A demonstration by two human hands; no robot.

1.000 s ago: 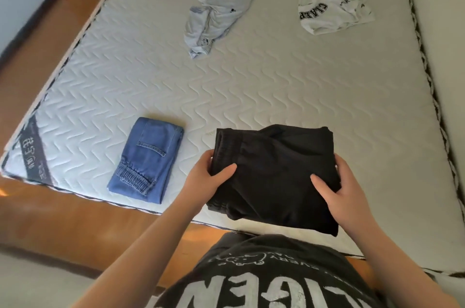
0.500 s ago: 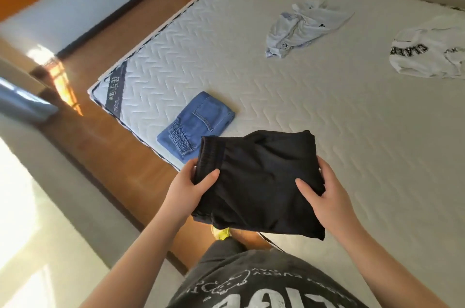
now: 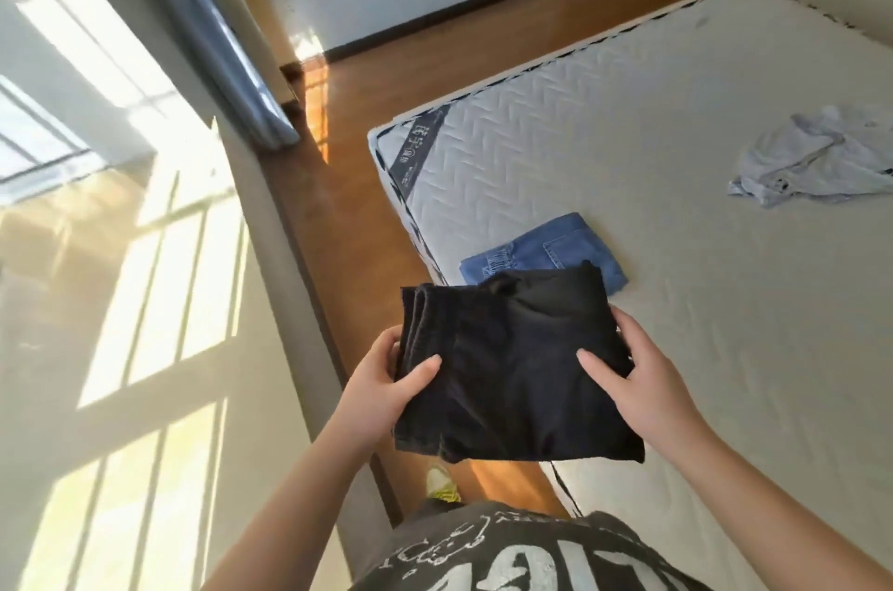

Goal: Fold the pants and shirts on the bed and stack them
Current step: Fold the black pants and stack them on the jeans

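Gripping folded black pants (image 3: 512, 363), soft rectangular bundle: left hand (image 3: 381, 390), right hand (image 3: 642, 382), thumbs pinching top.

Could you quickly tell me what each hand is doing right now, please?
Left hand: grips the folded black pants at their left edge.
Right hand: grips the same pants at their right edge.

Both hands, left hand (image 3: 381, 390) and right hand (image 3: 642, 385), grip folded black pants (image 3: 512, 373) above the bed (image 3: 725, 300) edge, near folded jeans (image 3: 555, 252); a crumpled, seemingly pale-blue shirt (image 3: 816, 160) lies farther off.
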